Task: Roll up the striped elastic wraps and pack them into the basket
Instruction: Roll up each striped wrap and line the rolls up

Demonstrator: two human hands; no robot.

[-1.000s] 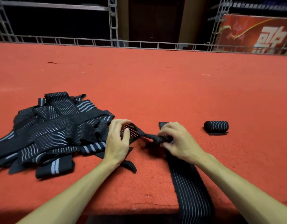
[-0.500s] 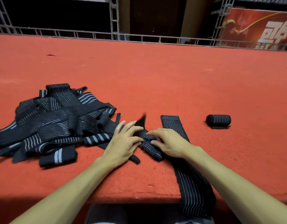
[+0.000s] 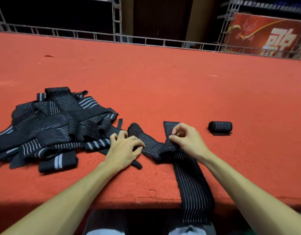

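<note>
wrap (image 3: 149, 145) untwisted vs 1s ago, left hand (image 3: 124, 150) fingers curled on it, right hand (image 3: 188, 141) pinching its fold, prob ready to roll

Far beyond the right hand (image 3: 188, 141), up and to its right, hangs a red banner (image 3: 258, 29); it bears one large white Chinese character (image 3: 282, 41) - too blurred to read for certain; smaller white marks sit below it - illegible.
</note>
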